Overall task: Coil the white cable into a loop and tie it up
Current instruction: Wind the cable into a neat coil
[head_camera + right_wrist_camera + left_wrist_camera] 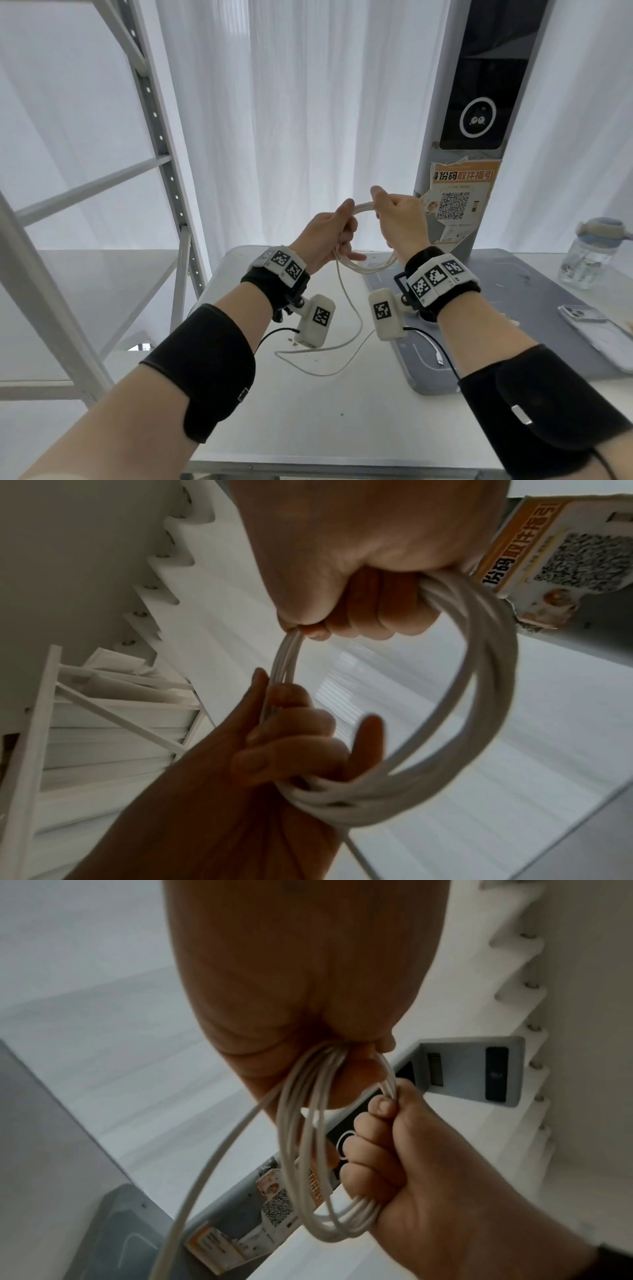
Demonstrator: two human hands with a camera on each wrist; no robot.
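The white cable (365, 207) is wound into a coil of several turns, held up in the air above the table. My left hand (337, 228) grips the coil's left side with curled fingers, one finger sticking out through the loop. My right hand (394, 212) is a fist round the top right of the coil. The left wrist view shows the coil (298, 1150) running from my left hand (308, 988) into my right hand (394, 1150). In the right wrist view the coil (493, 683) arcs between both hands. A loose tail (349, 301) hangs from the coil and trails over the table.
The white table (308, 428) carries a grey mat (428, 377) on the right, with a phone (596, 332) and a clear water bottle (589, 253) further right. A tall kiosk pillar (479, 102) stands behind. A metal shelf frame (161, 137) rises at the left.
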